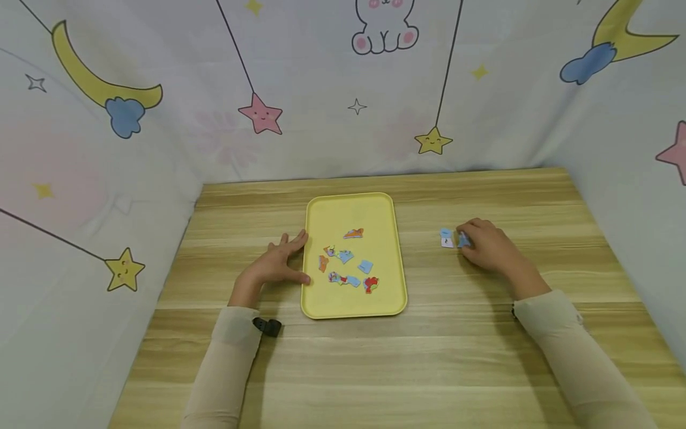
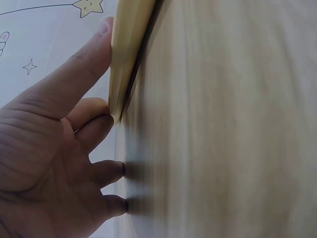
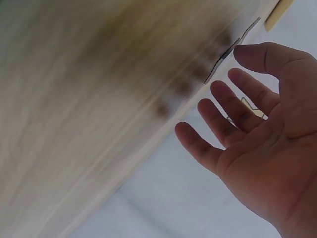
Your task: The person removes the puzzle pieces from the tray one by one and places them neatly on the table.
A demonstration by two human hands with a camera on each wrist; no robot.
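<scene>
My left hand [image 1: 274, 262] has its fingers spread at the left side of a yellow tray [image 1: 354, 210]. Its thumb [image 2: 94, 47] and forefinger touch the tray's rim, while two other fingertips rest on the table in the left wrist view. Over at the right, my right hand [image 1: 489, 245] is lowered above a small blue puzzle piece [image 1: 463, 240], partly hidden beneath it. The right thumb [image 3: 252, 57] is right at the piece's edge and the other fingers are loosely bent. Beside it lies a blue-and-white puzzle piece [image 1: 446, 238], flat on the wood.
Several puzzle pieces lie scattered in the tray, among them an orange piece [image 1: 354, 233], a plain blue piece [image 1: 365, 266] and a red piece [image 1: 371, 284]. The wooden table [image 1: 375, 375] meets a patterned white curtain [image 1: 321, 155] at the back and sides.
</scene>
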